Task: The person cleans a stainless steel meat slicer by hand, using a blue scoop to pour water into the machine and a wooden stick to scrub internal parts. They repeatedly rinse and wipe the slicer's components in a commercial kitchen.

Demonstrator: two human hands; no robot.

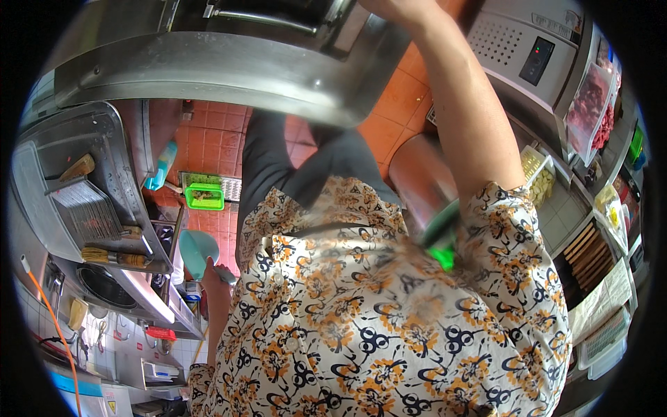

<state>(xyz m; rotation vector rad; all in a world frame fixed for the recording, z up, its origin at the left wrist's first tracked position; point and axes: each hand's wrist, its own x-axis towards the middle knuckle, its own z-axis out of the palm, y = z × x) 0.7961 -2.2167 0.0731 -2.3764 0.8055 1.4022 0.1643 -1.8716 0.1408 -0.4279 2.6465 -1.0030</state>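
Observation:
My left hand hangs low at my left side, with its fingers around the grip of a teal plastic scoop. The scoop is over the red tiled floor. My right arm stretches forward, and my right hand is cut off by the top edge of the view. It is nearest the corner of a stainless steel unit with a metal bar handle. The fingers are out of sight, so whether they hold anything does not show.
On the left, a metal tray bears a wooden-handled brush and a row of thin metal rods. A green basket sits on the floor. At right are a steel bin and a container of raw meat.

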